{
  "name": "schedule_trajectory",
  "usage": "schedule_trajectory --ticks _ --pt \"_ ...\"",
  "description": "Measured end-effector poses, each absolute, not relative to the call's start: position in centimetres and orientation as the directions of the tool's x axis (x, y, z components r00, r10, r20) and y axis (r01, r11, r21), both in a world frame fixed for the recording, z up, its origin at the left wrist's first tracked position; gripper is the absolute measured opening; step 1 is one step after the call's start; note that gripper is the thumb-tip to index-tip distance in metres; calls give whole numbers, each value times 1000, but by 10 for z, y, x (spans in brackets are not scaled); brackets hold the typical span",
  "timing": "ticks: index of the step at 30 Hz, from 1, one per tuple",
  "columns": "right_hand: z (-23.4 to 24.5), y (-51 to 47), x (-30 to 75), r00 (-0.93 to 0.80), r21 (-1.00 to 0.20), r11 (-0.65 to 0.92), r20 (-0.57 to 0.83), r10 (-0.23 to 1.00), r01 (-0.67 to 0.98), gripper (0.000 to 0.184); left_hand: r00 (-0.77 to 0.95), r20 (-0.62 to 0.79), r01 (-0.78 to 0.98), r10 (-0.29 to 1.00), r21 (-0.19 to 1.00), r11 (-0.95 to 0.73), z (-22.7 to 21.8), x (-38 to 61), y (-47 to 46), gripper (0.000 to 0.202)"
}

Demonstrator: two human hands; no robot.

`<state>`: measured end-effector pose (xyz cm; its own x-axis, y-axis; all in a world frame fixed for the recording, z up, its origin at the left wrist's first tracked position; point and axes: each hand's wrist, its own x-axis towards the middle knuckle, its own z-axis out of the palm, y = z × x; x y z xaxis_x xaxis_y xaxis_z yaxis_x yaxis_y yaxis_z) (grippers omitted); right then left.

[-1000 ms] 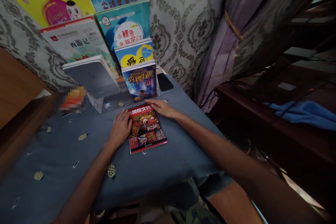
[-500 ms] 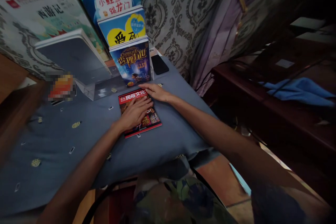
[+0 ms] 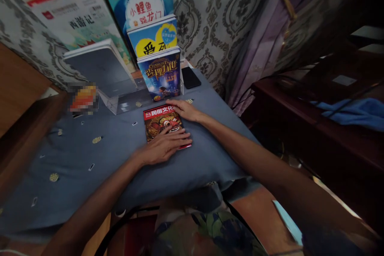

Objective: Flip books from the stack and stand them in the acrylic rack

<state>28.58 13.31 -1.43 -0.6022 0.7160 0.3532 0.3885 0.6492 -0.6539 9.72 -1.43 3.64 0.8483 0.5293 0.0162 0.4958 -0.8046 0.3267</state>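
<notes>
A red magazine (image 3: pixel 160 121) with a mask picture lies flat on the blue cloth (image 3: pixel 75 160). My left hand (image 3: pixel 166 145) rests flat across its lower half, fingers stretched out and pointing right. My right hand (image 3: pixel 186 110) lies flat at the magazine's top right corner, fingers extended and touching its edge. Just behind the magazine a dark blue book (image 3: pixel 159 74) stands upright in a clear stand (image 3: pixel 126 102).
Behind stand more books: a yellow-and-blue one (image 3: pixel 153 38), a teal one (image 3: pixel 138 0), a white one (image 3: pixel 75 18), and a grey one (image 3: pixel 97 66). A black phone (image 3: pixel 191 77) lies by the wall. A purple curtain (image 3: pixel 258 36) and dark wooden furniture (image 3: pixel 315 128) are on the right.
My left hand has slid from the magazine's left edge across onto its cover, down to the lower half. The right hand stays at the top right corner. The camera has shifted.
</notes>
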Motion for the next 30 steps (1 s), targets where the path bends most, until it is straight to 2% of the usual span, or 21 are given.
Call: schedule_trajectory --ticks 3,6,8,14,18,22,26,30 --pt "-11 128 286 -625 -598 674 339 703 434 48 737 42 635 675 303 -711 35 77 5 48" --pt "-7 123 286 -642 -572 682 319 697 456 47 511 109 809 852 273 -520 28 45 30 50" --pt "-5 120 286 -643 -558 676 300 705 481 47 433 118 853 894 268 -449 24 27 43 49" --pt "10 89 266 -654 -380 691 243 716 615 45 423 124 856 898 269 -441 17 17 49 49" --pt "18 43 231 -740 -291 767 220 636 572 50 431 128 841 893 301 -449 15 17 49 48" --pt "14 -10 209 -815 -290 839 238 529 460 54 434 119 834 893 322 -448 14 13 50 48" --pt "14 -43 217 -887 -294 887 193 419 355 51 440 121 831 890 321 -455 14 12 50 48" --pt "16 -53 247 -870 -339 863 191 454 376 57 449 129 826 884 317 -466 13 12 50 48"
